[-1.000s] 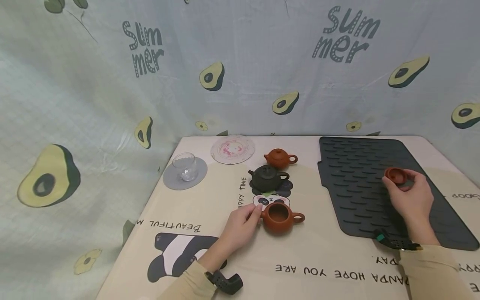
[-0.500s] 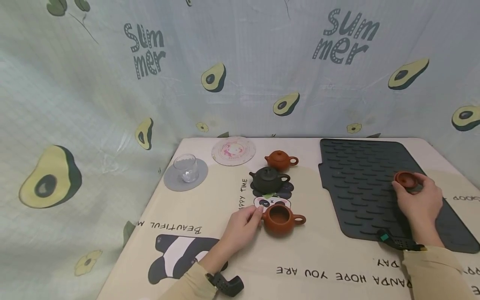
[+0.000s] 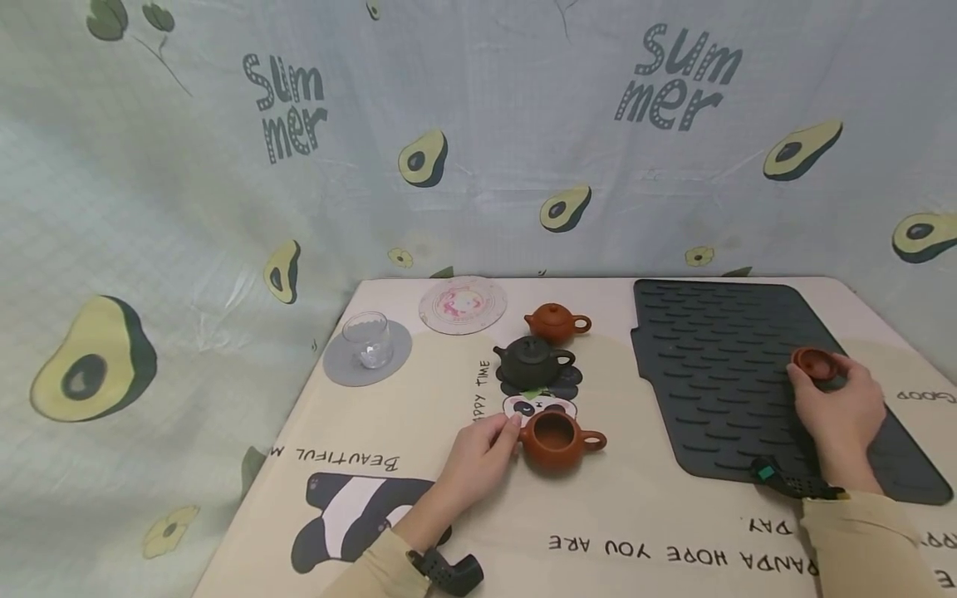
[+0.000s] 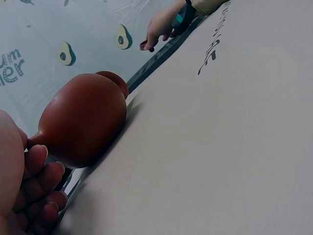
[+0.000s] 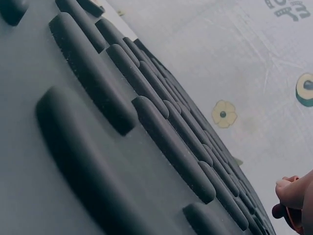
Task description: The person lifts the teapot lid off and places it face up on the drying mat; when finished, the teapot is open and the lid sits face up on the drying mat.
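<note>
My left hand (image 3: 482,457) pinches the spout of a lidless reddish-brown teapot (image 3: 553,461) standing on the table. In the left wrist view, the fingertips (image 4: 41,169) are at the spout, close beside the round teapot body (image 4: 83,117). My right hand (image 3: 841,407) holds a small reddish-brown teapot lid (image 3: 815,364) between thumb and fingers, over the right side of the black ridged mat (image 3: 718,365). Only part of this hand (image 5: 296,193) shows in the right wrist view, with the lid's round knob (image 5: 278,210) sticking out below it.
Behind the open teapot stand a dark lidded teapot (image 3: 531,363) and a smaller reddish-brown one (image 3: 555,324). A glass cup (image 3: 368,340) sits on a grey round coaster (image 3: 340,365) at the left. A pink-patterned round mat (image 3: 463,307) lies at the back.
My right hand has moved to the right across the mat with the lid. My left hand keeps its pinch on the teapot's spout, and the teapot stays in place.
</note>
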{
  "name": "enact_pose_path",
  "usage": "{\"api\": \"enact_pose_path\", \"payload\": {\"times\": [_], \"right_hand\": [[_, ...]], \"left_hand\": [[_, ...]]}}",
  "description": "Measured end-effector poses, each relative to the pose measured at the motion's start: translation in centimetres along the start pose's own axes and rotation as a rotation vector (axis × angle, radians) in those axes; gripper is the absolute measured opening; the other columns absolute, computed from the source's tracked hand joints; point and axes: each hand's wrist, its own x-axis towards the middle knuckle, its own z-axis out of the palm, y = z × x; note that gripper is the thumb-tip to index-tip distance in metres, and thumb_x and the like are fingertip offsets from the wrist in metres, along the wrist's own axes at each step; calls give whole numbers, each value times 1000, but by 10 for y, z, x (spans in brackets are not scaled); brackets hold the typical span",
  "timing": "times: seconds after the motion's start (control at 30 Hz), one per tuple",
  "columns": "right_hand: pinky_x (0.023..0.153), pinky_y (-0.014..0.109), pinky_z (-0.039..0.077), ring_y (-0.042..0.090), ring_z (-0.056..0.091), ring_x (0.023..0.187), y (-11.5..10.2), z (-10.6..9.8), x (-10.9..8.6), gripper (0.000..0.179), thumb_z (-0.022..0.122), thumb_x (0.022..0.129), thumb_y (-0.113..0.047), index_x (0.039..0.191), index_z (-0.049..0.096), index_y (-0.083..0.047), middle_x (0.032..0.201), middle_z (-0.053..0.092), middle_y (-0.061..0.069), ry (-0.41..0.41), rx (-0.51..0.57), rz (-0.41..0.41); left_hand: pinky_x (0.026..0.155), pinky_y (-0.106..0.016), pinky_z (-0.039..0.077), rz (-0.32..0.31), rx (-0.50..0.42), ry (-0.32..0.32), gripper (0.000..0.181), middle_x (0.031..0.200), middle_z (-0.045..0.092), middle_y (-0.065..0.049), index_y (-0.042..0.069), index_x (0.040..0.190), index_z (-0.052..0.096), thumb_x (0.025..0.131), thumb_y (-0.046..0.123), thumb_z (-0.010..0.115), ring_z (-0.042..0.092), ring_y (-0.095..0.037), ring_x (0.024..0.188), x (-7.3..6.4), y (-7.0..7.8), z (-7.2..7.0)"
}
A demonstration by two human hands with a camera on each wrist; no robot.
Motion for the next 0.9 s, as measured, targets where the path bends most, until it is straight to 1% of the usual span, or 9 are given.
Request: {"api": "enact_pose_path", "payload": {"times": [0.17,0.37,0.57,0.77,0.9], "right_hand": [[115,60,19,49,28,144,3,1,2,66,55,103,-29,156,31,2,154,34,31,-3,2,37],[117,58,16,49,24,145,4,-4,5,67,53,104,-30,158,29,2,157,32,31,-18,5,76],[115,59,19,52,29,141,5,-5,9,66,49,105,-30,156,28,6,153,36,34,-30,-61,76],[112,64,22,54,31,138,2,-6,12,63,44,106,-27,158,24,2,153,35,35,-27,-135,85],[109,67,24,55,31,139,-2,-7,14,64,42,106,-28,160,21,0,154,32,35,-56,-174,93]], "left_hand": [[62,-28,39,5,2,5,43,70,53,7,16,78,62,110,41,46,51,-13,70,0,0,-1],[62,-28,39,2,-3,4,44,70,53,7,15,78,62,110,41,46,51,-13,70,-1,0,-1],[63,-28,40,0,8,6,44,71,53,7,16,78,62,109,42,46,52,-13,71,0,-1,0],[64,-29,40,2,8,7,43,71,53,7,17,77,61,109,42,46,52,-13,72,0,0,0],[63,-29,40,-8,2,6,44,70,53,7,17,77,61,109,43,46,52,-13,71,-1,0,0]]}}
